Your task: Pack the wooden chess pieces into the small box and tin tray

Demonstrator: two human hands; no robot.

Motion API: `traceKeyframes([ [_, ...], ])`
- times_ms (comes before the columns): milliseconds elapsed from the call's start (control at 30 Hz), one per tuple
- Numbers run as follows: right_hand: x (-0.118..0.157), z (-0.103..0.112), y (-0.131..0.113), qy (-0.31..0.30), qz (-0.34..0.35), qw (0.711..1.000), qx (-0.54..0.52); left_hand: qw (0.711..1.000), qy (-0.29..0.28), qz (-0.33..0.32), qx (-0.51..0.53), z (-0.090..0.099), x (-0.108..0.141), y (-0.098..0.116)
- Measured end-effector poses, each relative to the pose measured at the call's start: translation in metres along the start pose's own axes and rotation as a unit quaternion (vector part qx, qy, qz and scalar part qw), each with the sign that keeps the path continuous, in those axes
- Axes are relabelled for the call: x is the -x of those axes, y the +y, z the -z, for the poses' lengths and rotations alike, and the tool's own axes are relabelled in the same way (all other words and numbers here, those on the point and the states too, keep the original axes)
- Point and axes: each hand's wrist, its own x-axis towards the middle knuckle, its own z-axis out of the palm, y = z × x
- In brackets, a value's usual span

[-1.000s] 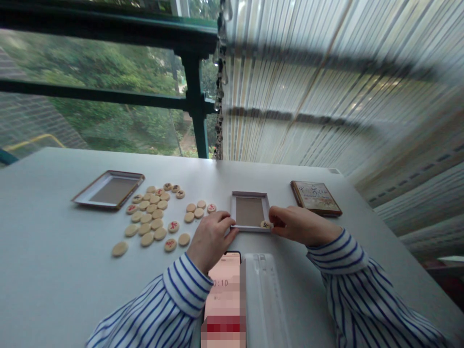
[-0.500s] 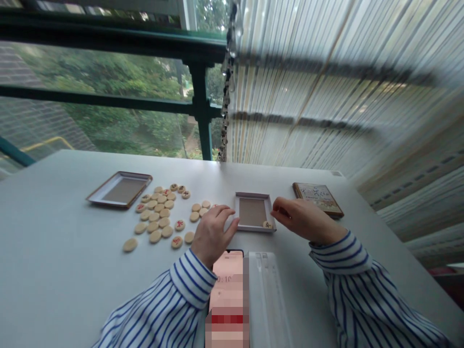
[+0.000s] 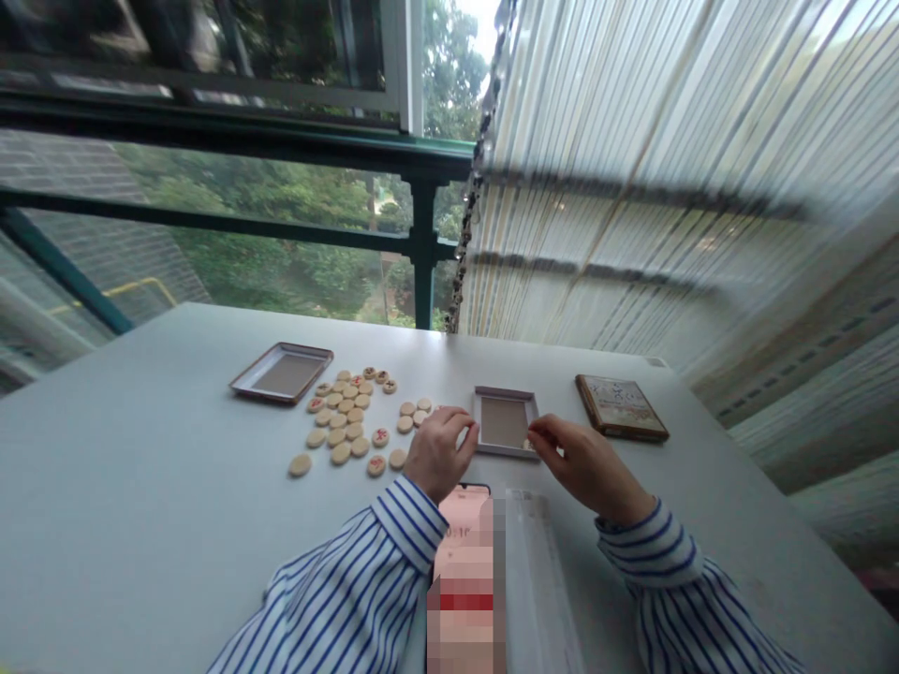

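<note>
My left hand [image 3: 441, 454] is at the left wall of a shallow open box [image 3: 478, 412], fingers loosely bent and thumb a little apart. Nothing shows between them. On the opposite side, my right hand [image 3: 586, 468] has its thumb and fingers drawn together at the box's near right corner. A round Chinese chess piece [image 3: 528, 446] lies in that corner, partly covered by the right fingertips; whether they grip it is hidden. Left of my left hand, several pale wooden chess pieces [image 3: 337, 436] are spread out, most blank side up, some showing red or black characters.
A shallow tray-like lid [image 3: 281, 370] sits at the back left of the white table [image 3: 211, 524]. Toward the right lies a closed decorated box [image 3: 622, 407]. In front are a phone [image 3: 464, 524] with a pink screen and a clear plastic case [image 3: 540, 571]. A string curtain [image 3: 596, 215] hangs behind.
The view has shifted, so the table things appear farther right and slightly lower. My right fingertips have come over the box's near right corner, covering part of the piece. My left fingers have drawn closer together.
</note>
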Motion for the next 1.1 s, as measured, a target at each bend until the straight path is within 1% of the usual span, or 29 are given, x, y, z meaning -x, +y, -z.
traceKeyframes([
  [133, 0.009, -0.013, -0.013, 0.034, 0.0, 0.998, -0.057, 1.0, 0.004, -0.007, 0.012, 0.001, 0.001, 0.005],
  [233, 0.013, -0.022, -0.015, 0.066, 0.0, 0.994, -0.085, 1.0, 0.01, -0.01, 0.028, 0.006, 0.003, 0.008],
  [333, 0.014, -0.028, -0.01, 0.075, -0.004, 0.993, -0.09, 0.999, 0.009, -0.005, 0.044, 0.02, 0.004, 0.009],
  [433, 0.014, -0.03, -0.005, 0.076, -0.014, 0.993, -0.09, 0.999, 0.012, 0.015, 0.048, 0.043, 0.001, 0.005],
  [500, 0.014, -0.029, -0.004, 0.077, -0.016, 0.993, -0.091, 0.998, 0.028, 0.028, 0.046, 0.06, -0.004, -0.002],
  [600, 0.013, -0.027, -0.004, 0.076, -0.015, 0.993, -0.094, 0.995, 0.071, 0.06, 0.026, 0.082, -0.014, -0.023],
  [700, 0.013, -0.027, -0.002, 0.077, -0.014, 0.993, -0.089, 0.991, 0.089, 0.099, 0.016, 0.096, -0.019, -0.047],
  [800, 0.01, -0.025, -0.001, 0.077, -0.008, 0.994, -0.078, 0.987, 0.104, 0.124, 0.001, 0.101, -0.016, -0.066],
  [867, 0.006, -0.023, -0.002, 0.068, -0.001, 0.995, -0.071, 0.987, 0.105, 0.125, -0.01, 0.101, -0.011, -0.073],
  [967, -0.006, -0.018, -0.009, 0.049, 0.025, 0.997, -0.058, 0.992, 0.079, 0.09, -0.045, 0.101, -0.003, -0.078],
  [1100, -0.029, -0.014, -0.027, 0.01, 0.087, 0.996, -0.029, 0.994, 0.039, 0.05, -0.094, 0.103, 0.003, -0.084],
])
